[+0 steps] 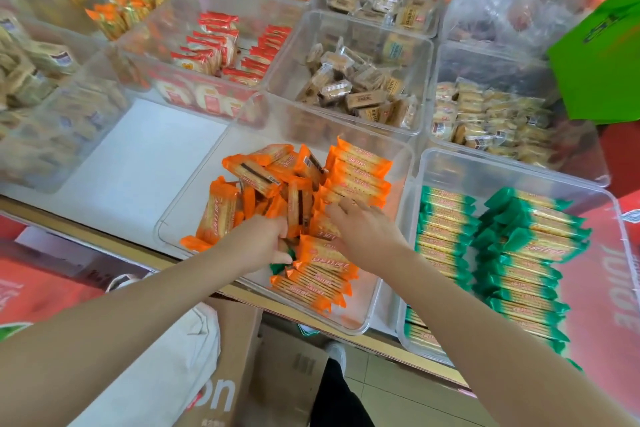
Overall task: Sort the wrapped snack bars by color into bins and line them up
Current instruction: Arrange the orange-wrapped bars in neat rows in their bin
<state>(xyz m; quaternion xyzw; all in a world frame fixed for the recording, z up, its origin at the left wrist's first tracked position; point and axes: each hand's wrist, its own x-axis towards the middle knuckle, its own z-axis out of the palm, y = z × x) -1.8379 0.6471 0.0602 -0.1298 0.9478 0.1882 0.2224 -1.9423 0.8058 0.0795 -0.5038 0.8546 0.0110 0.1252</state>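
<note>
A clear bin (194, 191) in front of me holds a loose heap of orange wrapped bars (263, 177), with a lined-up row at its back right (360, 166) and another at its front (318, 284). My left hand (263, 236) reaches into the heap and grips a green wrapped bar (278, 266) that sticks out under its fingers. My right hand (363, 229) lies flat on orange bars, fingers stretched toward the back row. To the right, a second clear bin (485, 170) holds green wrapped bars (519, 253) in two neat rows.
Several more clear bins of other snacks stand behind: red packs (221, 45), brown squares (360, 87), pale biscuits (485, 118). A bare white patch of shelf (138, 163) lies left of the orange bin. Cardboard boxes (277, 374) and a white bag (166, 374) sit on the floor below.
</note>
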